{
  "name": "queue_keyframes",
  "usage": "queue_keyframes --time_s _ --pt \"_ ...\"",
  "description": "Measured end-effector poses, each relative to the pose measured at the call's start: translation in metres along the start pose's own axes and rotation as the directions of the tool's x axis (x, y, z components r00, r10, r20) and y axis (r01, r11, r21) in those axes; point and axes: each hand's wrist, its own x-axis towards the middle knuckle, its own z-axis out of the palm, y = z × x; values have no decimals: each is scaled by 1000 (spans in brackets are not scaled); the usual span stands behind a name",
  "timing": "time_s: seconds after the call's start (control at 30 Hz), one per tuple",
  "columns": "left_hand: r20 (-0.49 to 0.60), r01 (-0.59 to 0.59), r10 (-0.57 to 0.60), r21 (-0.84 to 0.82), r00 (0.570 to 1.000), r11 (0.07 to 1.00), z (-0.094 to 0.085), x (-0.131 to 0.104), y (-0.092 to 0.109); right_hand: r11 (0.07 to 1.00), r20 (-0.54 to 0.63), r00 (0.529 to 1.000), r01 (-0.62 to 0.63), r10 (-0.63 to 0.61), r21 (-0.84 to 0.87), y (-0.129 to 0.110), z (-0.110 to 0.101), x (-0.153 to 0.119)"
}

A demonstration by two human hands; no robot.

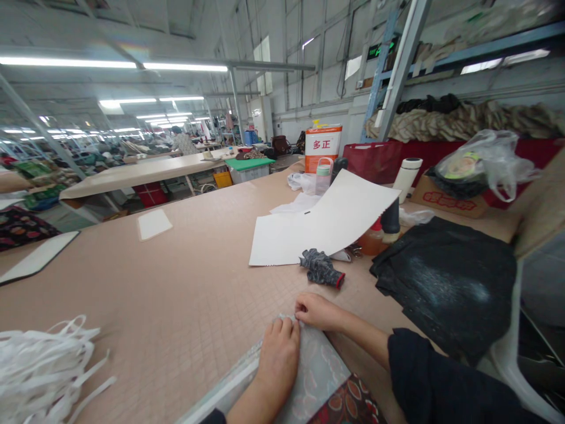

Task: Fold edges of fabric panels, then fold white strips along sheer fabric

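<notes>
Head view, patterned sheet (318,360), left fingers (282,330) atop, right fingers (302,307) at edge

A cloth workshop: tube lights (185,67) at eleven o'clock, a long table (145,171) at ten, heaped cloth (477,121) and a rack (507,45) at two, white strips (42,365) at eight.

On the table (189,265) before you, the pale grey patterned fabric (321,360) lies slanted, its near part dark with reddish leaf shapes.
</notes>
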Motion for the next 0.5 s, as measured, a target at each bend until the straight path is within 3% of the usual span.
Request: queue_keyframes --time_s 0.5 --pt "31 -5 6 -18 999 1000 -2 2 -2 999 86 996 -12 15 -38 -4 -7 7"
